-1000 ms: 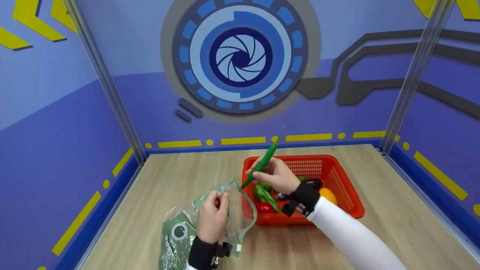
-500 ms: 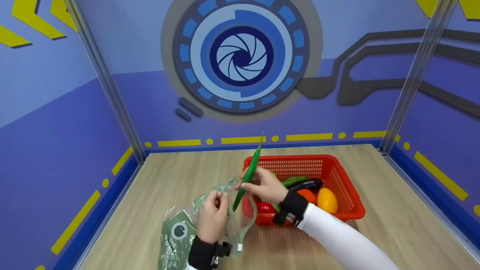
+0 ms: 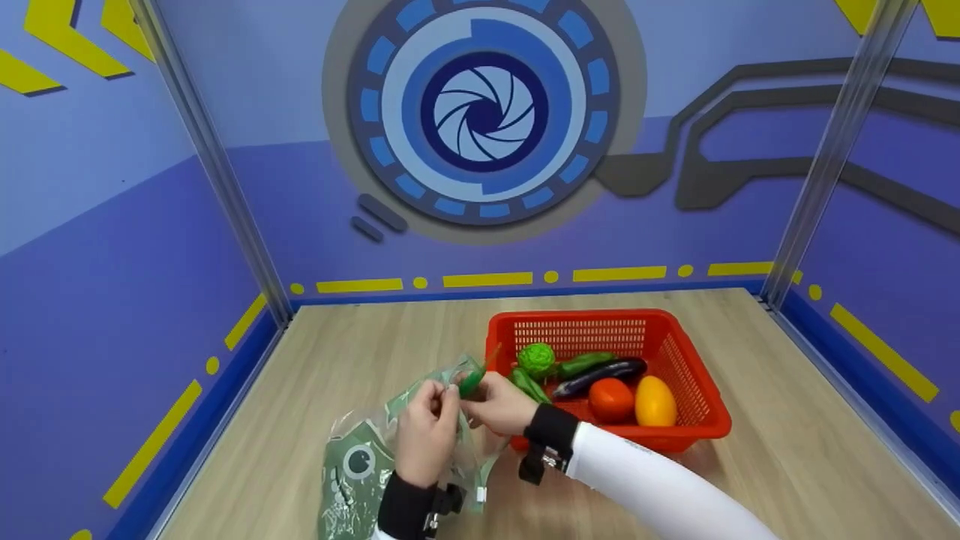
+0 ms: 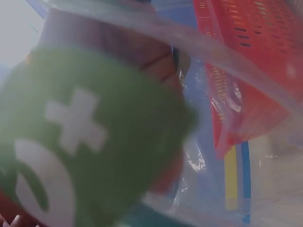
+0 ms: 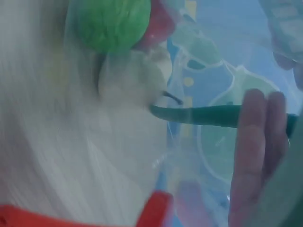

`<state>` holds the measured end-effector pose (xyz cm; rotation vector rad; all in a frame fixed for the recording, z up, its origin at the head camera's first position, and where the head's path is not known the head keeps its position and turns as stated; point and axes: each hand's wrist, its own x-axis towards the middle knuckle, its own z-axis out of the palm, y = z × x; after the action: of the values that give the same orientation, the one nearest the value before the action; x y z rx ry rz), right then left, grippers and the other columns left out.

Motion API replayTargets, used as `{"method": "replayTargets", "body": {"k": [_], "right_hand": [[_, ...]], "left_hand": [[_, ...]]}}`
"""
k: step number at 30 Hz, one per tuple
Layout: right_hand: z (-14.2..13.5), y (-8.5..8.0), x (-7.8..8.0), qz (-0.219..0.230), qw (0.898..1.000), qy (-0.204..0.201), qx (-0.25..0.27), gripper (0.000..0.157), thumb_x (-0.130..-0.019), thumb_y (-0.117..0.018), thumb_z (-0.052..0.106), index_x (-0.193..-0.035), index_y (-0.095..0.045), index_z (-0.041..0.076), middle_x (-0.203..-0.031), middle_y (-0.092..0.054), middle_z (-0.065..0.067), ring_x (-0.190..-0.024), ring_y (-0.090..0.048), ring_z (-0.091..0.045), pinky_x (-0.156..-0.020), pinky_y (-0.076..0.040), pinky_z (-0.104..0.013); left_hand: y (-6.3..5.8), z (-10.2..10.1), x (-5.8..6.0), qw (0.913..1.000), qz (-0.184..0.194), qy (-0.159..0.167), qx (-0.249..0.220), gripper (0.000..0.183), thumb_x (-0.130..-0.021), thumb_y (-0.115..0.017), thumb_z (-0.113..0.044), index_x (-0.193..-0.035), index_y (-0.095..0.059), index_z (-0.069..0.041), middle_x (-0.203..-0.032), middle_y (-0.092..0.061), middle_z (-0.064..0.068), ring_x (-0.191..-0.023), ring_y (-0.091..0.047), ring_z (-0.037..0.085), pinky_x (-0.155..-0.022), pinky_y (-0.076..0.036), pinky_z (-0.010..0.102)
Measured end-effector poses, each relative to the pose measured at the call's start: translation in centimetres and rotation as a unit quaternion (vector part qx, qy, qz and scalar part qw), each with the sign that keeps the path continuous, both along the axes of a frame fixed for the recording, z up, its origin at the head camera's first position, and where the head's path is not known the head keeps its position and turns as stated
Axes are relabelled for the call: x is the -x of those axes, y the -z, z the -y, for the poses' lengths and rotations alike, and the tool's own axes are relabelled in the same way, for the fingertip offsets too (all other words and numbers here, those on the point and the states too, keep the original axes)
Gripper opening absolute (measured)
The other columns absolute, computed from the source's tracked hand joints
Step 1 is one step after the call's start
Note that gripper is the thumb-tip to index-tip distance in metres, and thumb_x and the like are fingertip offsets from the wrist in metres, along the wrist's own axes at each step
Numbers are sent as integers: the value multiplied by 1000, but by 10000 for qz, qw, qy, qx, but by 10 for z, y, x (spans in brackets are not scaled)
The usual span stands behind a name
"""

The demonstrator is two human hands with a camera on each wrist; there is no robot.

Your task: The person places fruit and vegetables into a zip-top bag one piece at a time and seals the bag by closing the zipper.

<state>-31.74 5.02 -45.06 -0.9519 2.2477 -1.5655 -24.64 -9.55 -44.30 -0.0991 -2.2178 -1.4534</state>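
In the head view my left hand (image 3: 426, 431) pinches the mouth of a clear zip bag (image 3: 349, 480) printed with a green cartoon creature. The fingers of my right hand (image 3: 504, 405) hold a slim green chili pepper (image 3: 471, 382) at that mouth, close beside the left hand. Its thin stem points up and to the right. In the right wrist view the pepper (image 5: 203, 115) stretches leftward past two fingers (image 5: 253, 137), with bag film around it. The bag's green print (image 4: 94, 127) fills much of the left wrist view and hides most of the left hand.
A red plastic basket (image 3: 705, 390) stands right of the bag, holding a green leafy ball (image 3: 537, 361), green peppers (image 3: 589, 364), an eggplant (image 3: 604, 376), a tomato (image 3: 611, 400) and a yellow mango (image 3: 656, 403). In the right wrist view a green ball (image 5: 113, 23) and a pale stemmed fruit (image 5: 130, 78) show through film.
My right hand has moved left and down from above the basket to the bag's mouth, carrying the chili pepper. The left hand has stayed in place on the bag.
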Motion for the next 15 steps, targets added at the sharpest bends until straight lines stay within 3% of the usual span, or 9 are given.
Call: {"method": "replayTargets", "body": {"k": [3,6,10,15], "right_hand": [[3,4,-1,386,9990,202,-111,34,-103,-55,19,-130,-64,0,-109,-69,-17,-78,-62,-8,-72,-58,-27],[4,6,0,751,9969,227,-110,38,-103,-52,23,-131,-63,0,-112,-69,-12,-84,-63,-8,-79,-61,-36],[2,5,2,906,9956,28,-243,30,-102,-52,19,-121,-65,-1,-90,-67,-1,-73,-59,-7,-68,-58,-31],[1,3,1,533,9966,130,-622,37,-99,-55,9,-135,-60,0,-78,-60,2,-55,-48,-8,-51,-44,-22]], "left_hand": [[0,-1,0,10000,-83,6,-7,22,-100,-61,-10,-80,-53,-9,-63,-39,-7,-52,-37,1,-51,-30,19],[0,-1,-1,9998,-183,-14,38,22,-100,-62,-10,-79,-53,-9,-64,-40,-7,-52,-36,0,-51,-30,19],[0,-2,-1,9997,-223,-26,115,22,-100,-62,-10,-79,-53,-9,-64,-39,-8,-52,-36,0,-51,-30,19],[0,-2,-1,9998,-124,-55,143,24,-100,-62,-12,-79,-52,-10,-63,-38,-8,-52,-35,0,-51,-29,19]]}}
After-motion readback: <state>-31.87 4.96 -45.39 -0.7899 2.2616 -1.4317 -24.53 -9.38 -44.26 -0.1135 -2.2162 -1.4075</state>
